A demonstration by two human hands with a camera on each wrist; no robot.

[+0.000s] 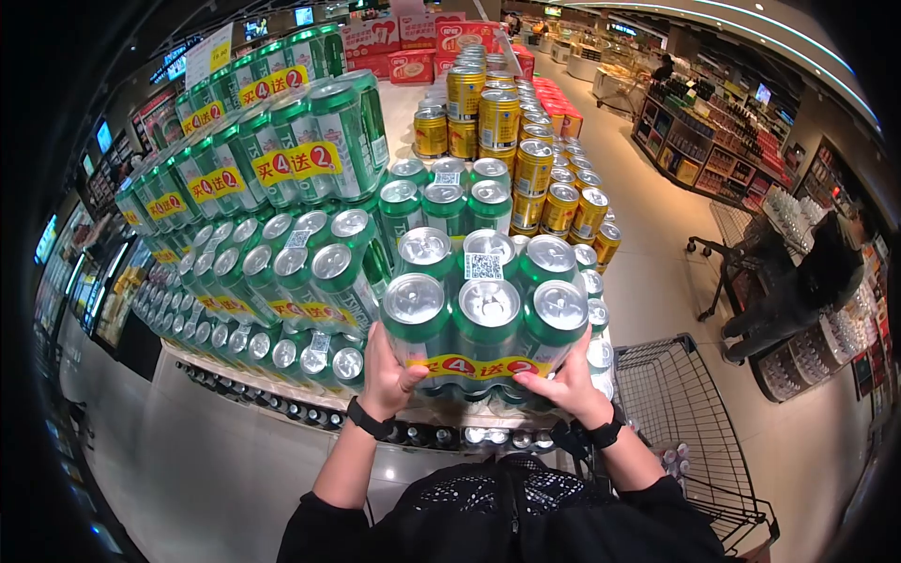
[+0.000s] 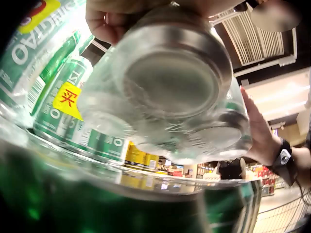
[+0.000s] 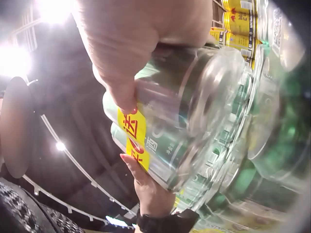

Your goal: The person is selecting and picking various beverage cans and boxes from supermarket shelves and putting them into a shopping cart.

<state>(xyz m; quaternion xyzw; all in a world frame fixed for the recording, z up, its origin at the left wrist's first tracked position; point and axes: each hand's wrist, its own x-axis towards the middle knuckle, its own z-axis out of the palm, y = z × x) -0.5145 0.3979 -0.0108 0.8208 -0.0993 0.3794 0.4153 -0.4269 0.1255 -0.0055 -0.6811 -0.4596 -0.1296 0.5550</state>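
Both hands hold a shrink-wrapped pack of green cans [image 1: 488, 305] from its two sides, with a yellow and red label across its near face. The left hand [image 1: 387, 371] grips the left side, thumb on the front. On the right side the right hand [image 1: 566, 380] has its thumb at the label's end. Seen from the left wrist, the silver can bottoms [image 2: 170, 85] hang over other green cans, the pack tilted. The right wrist view shows the right hand [image 3: 146, 43] and the left hand [image 3: 153, 194] around the pack; some fingers are hidden.
Stacked green can packs [image 1: 300, 169] stand at the left, with more green cans [image 1: 446, 192] just behind the held pack. Gold cans [image 1: 533, 169] are piled beyond. A wire shopping cart [image 1: 685, 394] stands at the right, near a dark-clothed person [image 1: 798, 281].
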